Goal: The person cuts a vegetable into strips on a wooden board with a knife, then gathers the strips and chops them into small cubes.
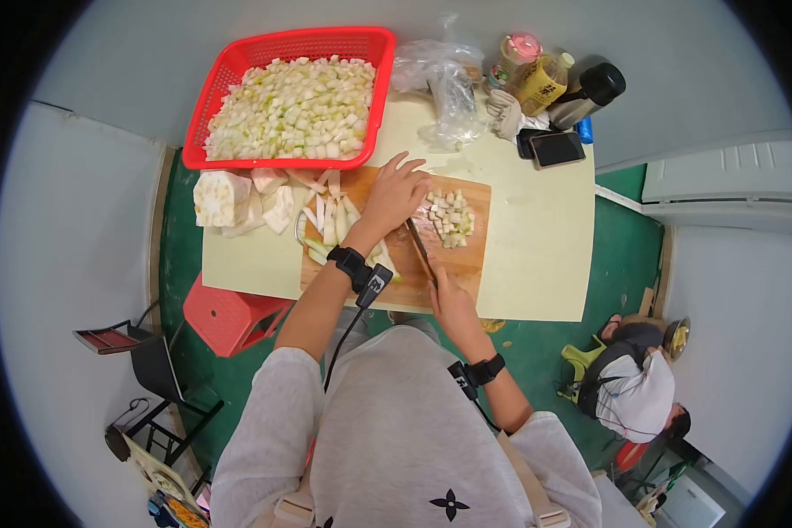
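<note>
On the wooden cutting board (459, 268), my right hand (454, 304) is closed around the handle of a knife (418, 246), its blade pointing away from me. My left hand (396, 195) lies over the far end of the blade with its fingers stretched out and partly apart; what lies under its palm is hidden. Pale vegetable strips (329, 220), some with green edges, spread on the board left of that hand. A small heap of diced pieces (453, 218) sits right of the knife. Large pale chunks (220, 199) rest at the table's left side.
A red basket (385, 97) full of diced vegetable stands at the back left. Plastic bags (453, 97), a yellow-labelled bottle (541, 86), a thermos (588, 92) and a phone (558, 150) are at the back right. A red stool (224, 315) stands left; another person (634, 387) sits right.
</note>
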Motion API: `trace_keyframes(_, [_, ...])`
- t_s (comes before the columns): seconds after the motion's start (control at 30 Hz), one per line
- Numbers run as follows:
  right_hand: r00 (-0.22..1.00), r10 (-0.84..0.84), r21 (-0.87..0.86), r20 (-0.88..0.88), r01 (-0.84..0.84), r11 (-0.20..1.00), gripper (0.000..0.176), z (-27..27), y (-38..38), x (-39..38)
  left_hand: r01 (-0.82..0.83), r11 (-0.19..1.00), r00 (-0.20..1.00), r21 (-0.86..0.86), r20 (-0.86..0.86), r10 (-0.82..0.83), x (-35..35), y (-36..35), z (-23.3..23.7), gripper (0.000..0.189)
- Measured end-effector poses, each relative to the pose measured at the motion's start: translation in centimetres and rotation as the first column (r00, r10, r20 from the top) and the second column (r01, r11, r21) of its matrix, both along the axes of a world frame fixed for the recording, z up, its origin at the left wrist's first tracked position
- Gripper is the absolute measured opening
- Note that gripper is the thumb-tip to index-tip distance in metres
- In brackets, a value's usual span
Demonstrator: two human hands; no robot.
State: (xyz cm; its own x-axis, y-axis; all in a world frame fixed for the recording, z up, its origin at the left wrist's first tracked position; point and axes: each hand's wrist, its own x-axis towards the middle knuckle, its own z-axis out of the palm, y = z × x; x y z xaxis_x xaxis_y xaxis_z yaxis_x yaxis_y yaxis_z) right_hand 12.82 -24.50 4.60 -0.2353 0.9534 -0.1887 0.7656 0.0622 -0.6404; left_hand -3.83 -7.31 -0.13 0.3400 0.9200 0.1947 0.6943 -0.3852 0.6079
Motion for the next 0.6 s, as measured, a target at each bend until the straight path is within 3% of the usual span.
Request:
trace_keyframes(0.2, [1.0,-0.005,0.052,-0.02,0.006,0.999,0.056,-0.7,0.2,-0.2,0.022,1.0,0.996,0.007,-0.087,-0.022,0.3,0.5,-0.1,0.036])
trace_keyframes(0.27, [0.998,-0.015,-0.133,0.056,0.022,0.991,0.052,-0.2,0.4,-0.3,0.031,0.999,0.993,-0.012,-0.11,-0.032,0.2,0.4,-0.1,0.038])
trace_keyframes(0.4, [0.998,-0.036,-0.111,0.049,0.042,0.993,0.051,-1.9,-0.5,0.0,0.036,0.999,0.991,0.001,-0.127,-0.036,0.4,0.4,-0.5,0.041])
trace_keyframes(0.43, [0.999,-0.037,0.004,-0.018,0.037,0.999,0.051,-2.5,-0.6,0.4,0.041,0.999,0.991,0.011,-0.128,-0.039,0.7,0.4,-0.1,0.041])
trace_keyframes(0.47, [0.996,-0.028,0.121,-0.085,0.038,0.992,0.05,-3.2,-0.6,0.8,0.001,1.0,0.998,0.006,0.059,-0.002,0.9,0.3,0.2,0.042])
trace_keyframes(0.5, [0.996,-0.032,0.13,-0.087,0.043,0.991,0.05,-4.1,-0.5,1.1,-0.034,0.999,0.97,-0.01,0.242,0.035,1.1,0.1,0.5,0.044])
trace_keyframes(0.53, [0.981,-0.068,0.17,-0.182,0.1,0.98,0.05,-4.7,-0.6,1.5,-0.029,1.0,0.97,-0.004,0.241,0.029,1.1,-0.2,0.5,0.044])
trace_keyframes(0.6, [0.955,-0.099,0.205,-0.278,0.159,0.966,0.049,-4.3,-0.8,2.3,-0.218,0.972,0.863,-0.083,0.448,0.232,1.0,-1.0,0.0,0.041])
